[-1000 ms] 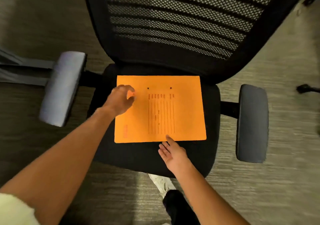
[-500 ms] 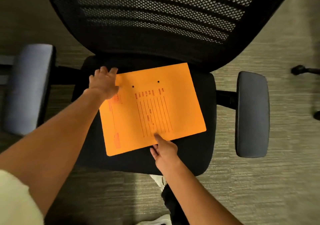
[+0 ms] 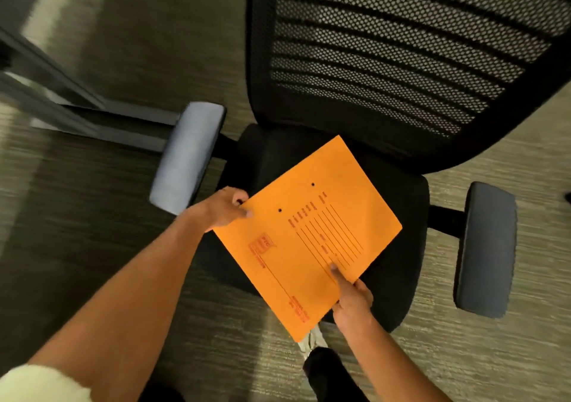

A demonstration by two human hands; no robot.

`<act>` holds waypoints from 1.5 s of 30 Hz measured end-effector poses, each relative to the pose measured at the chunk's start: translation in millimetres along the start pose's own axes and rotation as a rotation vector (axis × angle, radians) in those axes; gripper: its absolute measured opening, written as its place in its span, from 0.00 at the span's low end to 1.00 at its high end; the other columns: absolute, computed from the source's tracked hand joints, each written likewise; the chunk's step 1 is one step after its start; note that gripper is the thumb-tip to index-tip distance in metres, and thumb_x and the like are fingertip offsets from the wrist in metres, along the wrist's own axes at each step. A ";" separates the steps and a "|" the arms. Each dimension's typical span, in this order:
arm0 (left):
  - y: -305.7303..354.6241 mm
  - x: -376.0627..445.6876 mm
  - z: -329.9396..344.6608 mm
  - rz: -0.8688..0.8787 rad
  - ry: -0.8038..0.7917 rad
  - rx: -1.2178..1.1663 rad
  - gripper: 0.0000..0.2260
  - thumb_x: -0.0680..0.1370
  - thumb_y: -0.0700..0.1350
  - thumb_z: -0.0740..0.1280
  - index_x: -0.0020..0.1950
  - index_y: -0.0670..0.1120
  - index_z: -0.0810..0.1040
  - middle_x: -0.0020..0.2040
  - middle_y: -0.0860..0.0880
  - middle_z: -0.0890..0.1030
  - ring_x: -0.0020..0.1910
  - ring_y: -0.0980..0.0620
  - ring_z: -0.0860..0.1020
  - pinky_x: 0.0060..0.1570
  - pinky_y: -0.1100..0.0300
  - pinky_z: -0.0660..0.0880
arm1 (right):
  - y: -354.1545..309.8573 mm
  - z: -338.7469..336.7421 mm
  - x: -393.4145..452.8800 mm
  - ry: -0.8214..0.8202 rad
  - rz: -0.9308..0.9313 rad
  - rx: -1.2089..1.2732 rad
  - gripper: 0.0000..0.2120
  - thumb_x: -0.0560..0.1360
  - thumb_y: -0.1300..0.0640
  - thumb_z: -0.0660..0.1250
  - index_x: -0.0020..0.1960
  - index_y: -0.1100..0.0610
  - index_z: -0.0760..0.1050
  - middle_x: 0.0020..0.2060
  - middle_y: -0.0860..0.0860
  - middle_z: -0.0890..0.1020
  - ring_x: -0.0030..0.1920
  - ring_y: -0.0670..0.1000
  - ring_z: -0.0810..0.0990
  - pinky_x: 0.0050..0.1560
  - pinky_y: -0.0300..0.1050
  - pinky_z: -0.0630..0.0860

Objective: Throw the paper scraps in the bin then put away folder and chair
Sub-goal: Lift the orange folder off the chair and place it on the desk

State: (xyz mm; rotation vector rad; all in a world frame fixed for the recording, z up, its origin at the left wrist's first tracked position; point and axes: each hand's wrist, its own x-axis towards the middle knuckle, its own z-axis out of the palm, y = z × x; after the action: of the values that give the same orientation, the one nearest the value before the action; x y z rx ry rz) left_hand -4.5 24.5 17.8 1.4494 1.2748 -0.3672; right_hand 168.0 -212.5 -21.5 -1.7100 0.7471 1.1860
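An orange folder (image 3: 306,234) with red printed lines is held tilted above the seat of a black mesh-backed office chair (image 3: 398,61). My left hand (image 3: 224,208) grips the folder's upper left edge, thumb on top. My right hand (image 3: 350,298) pinches its lower right edge, thumb pressing on the printed face. The folder's near corner hangs past the seat's front edge. No paper scraps or bin are in view.
The chair has grey armrests, one at left (image 3: 185,157) and one at right (image 3: 485,247). A dark metal desk frame (image 3: 80,114) stands at left on the carpet. My shoe (image 3: 312,344) shows below the folder.
The folder lay flat on the seat; both hands have now taken hold of it and lifted it, turning it clockwise. The view has swung to the left.
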 end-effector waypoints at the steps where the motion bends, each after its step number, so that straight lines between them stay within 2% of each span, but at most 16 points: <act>1: -1.5 -15.8 -1.5 0.003 0.005 -0.051 0.04 0.78 0.41 0.68 0.43 0.43 0.77 0.46 0.42 0.80 0.42 0.47 0.78 0.44 0.54 0.73 | -2.7 -4.2 -8.4 -0.026 -0.017 -0.005 0.13 0.69 0.62 0.76 0.53 0.59 0.79 0.46 0.56 0.83 0.45 0.57 0.81 0.38 0.48 0.77; 3: -2.3 -46.4 -5.0 0.035 0.037 -0.117 0.07 0.78 0.40 0.68 0.47 0.36 0.75 0.44 0.41 0.78 0.43 0.46 0.77 0.45 0.53 0.71 | -12.5 -10.6 -28.2 -0.077 -0.060 -0.020 0.12 0.70 0.62 0.75 0.52 0.59 0.80 0.48 0.56 0.84 0.47 0.57 0.82 0.44 0.51 0.78; 5: -1.9 -77.9 -8.7 0.068 0.086 -0.183 0.06 0.78 0.39 0.67 0.45 0.37 0.73 0.41 0.42 0.74 0.41 0.48 0.74 0.42 0.55 0.69 | -25.9 -14.5 -50.4 -0.138 -0.106 -0.042 0.09 0.71 0.61 0.75 0.50 0.58 0.80 0.48 0.56 0.84 0.47 0.56 0.82 0.48 0.53 0.78; 7: 1.0 -115.9 -15.8 0.119 0.133 -0.260 0.06 0.79 0.40 0.67 0.43 0.41 0.72 0.38 0.45 0.74 0.37 0.52 0.74 0.36 0.60 0.71 | -38.8 -15.1 -76.7 -0.255 -0.160 -0.049 0.09 0.72 0.60 0.74 0.51 0.57 0.80 0.49 0.54 0.85 0.48 0.54 0.83 0.47 0.52 0.78; 10: 1.6 -172.4 -30.7 0.173 0.232 -0.381 0.07 0.80 0.40 0.66 0.50 0.35 0.74 0.43 0.44 0.80 0.38 0.54 0.80 0.34 0.65 0.77 | -54.0 -9.3 -118.2 -0.439 -0.286 -0.108 0.14 0.72 0.58 0.73 0.57 0.55 0.80 0.51 0.51 0.85 0.51 0.52 0.83 0.46 0.50 0.79; 12: -0.4 -213.3 -41.7 0.197 0.323 -0.448 0.08 0.80 0.41 0.66 0.54 0.38 0.76 0.48 0.44 0.83 0.44 0.52 0.83 0.41 0.58 0.80 | -61.3 0.1 -150.7 -0.536 -0.368 -0.182 0.17 0.71 0.56 0.74 0.59 0.53 0.79 0.53 0.51 0.85 0.53 0.53 0.84 0.48 0.52 0.81; 15: -5.2 -274.1 -56.1 0.210 0.487 -0.475 0.07 0.80 0.44 0.65 0.53 0.40 0.76 0.51 0.39 0.82 0.51 0.40 0.81 0.51 0.43 0.78 | -67.4 20.9 -199.8 -0.581 -0.445 -0.311 0.18 0.67 0.52 0.77 0.55 0.53 0.81 0.48 0.52 0.87 0.50 0.54 0.85 0.47 0.54 0.82; 18: -9.9 -337.6 -66.6 0.251 0.651 -0.543 0.06 0.80 0.45 0.66 0.52 0.42 0.77 0.51 0.40 0.83 0.52 0.39 0.81 0.53 0.41 0.78 | -69.2 41.4 -252.3 -0.635 -0.511 -0.395 0.13 0.66 0.48 0.77 0.48 0.51 0.83 0.43 0.50 0.87 0.42 0.50 0.87 0.34 0.45 0.82; 24: -27.2 -461.4 -80.8 0.353 0.893 -0.721 0.12 0.79 0.47 0.65 0.60 0.42 0.75 0.58 0.43 0.81 0.56 0.40 0.81 0.56 0.38 0.78 | -59.5 73.7 -365.7 -0.869 -0.685 -0.474 0.11 0.66 0.47 0.77 0.47 0.46 0.83 0.45 0.47 0.87 0.43 0.46 0.86 0.31 0.39 0.80; 27: -43.5 -524.1 -83.8 0.410 1.052 -0.763 0.12 0.79 0.47 0.66 0.59 0.42 0.75 0.58 0.44 0.82 0.54 0.42 0.82 0.52 0.42 0.81 | -43.8 86.0 -431.7 -0.948 -0.794 -0.541 0.15 0.64 0.43 0.78 0.49 0.46 0.82 0.44 0.44 0.87 0.43 0.47 0.86 0.33 0.40 0.80; 30: -61.3 -580.8 -88.2 0.466 1.209 -0.792 0.11 0.79 0.47 0.66 0.57 0.43 0.77 0.55 0.47 0.83 0.51 0.45 0.83 0.46 0.53 0.82 | -24.9 99.2 -494.2 -1.035 -0.898 -0.567 0.15 0.65 0.44 0.78 0.49 0.48 0.81 0.43 0.46 0.87 0.45 0.49 0.85 0.36 0.45 0.81; 35: -98.4 -675.0 -87.5 0.538 1.419 -0.767 0.10 0.80 0.48 0.64 0.58 0.45 0.76 0.55 0.51 0.83 0.50 0.48 0.83 0.44 0.58 0.81 | 20.9 107.2 -596.3 -1.228 -1.031 -0.613 0.19 0.67 0.44 0.76 0.54 0.51 0.80 0.49 0.50 0.85 0.51 0.54 0.83 0.51 0.56 0.80; 37: -116.4 -711.2 -82.5 0.573 1.492 -0.767 0.09 0.80 0.47 0.64 0.58 0.45 0.76 0.55 0.51 0.83 0.49 0.49 0.83 0.42 0.60 0.82 | 43.9 106.6 -635.4 -1.284 -1.103 -0.629 0.19 0.68 0.42 0.75 0.54 0.49 0.80 0.49 0.48 0.85 0.51 0.53 0.83 0.50 0.55 0.81; 41: -151.2 -778.1 -72.5 0.617 1.621 -0.810 0.08 0.80 0.46 0.64 0.57 0.45 0.76 0.55 0.51 0.83 0.50 0.49 0.83 0.40 0.60 0.82 | 92.5 102.5 -705.5 -1.392 -1.263 -0.624 0.17 0.69 0.37 0.72 0.52 0.47 0.79 0.48 0.44 0.84 0.48 0.50 0.83 0.42 0.46 0.79; 43: -171.1 -811.8 -64.8 0.624 1.682 -0.837 0.10 0.80 0.45 0.64 0.58 0.43 0.76 0.56 0.47 0.83 0.51 0.47 0.83 0.44 0.55 0.82 | 120.6 100.5 -736.7 -1.445 -1.308 -0.627 0.16 0.69 0.38 0.71 0.50 0.47 0.78 0.49 0.45 0.84 0.46 0.49 0.82 0.40 0.44 0.78; 45: -189.4 -840.4 -55.8 0.632 1.731 -0.875 0.11 0.80 0.45 0.64 0.59 0.40 0.75 0.57 0.44 0.82 0.53 0.44 0.83 0.49 0.47 0.81 | 146.8 98.2 -763.1 -1.484 -1.346 -0.637 0.16 0.69 0.38 0.71 0.51 0.47 0.76 0.51 0.46 0.82 0.45 0.50 0.82 0.44 0.47 0.78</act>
State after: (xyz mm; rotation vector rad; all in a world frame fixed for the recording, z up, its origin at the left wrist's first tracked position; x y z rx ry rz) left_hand -495.6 -377.3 603.0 1.0624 1.6482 2.0111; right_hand -268.1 -193.8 628.8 -0.8135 -1.5412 1.1933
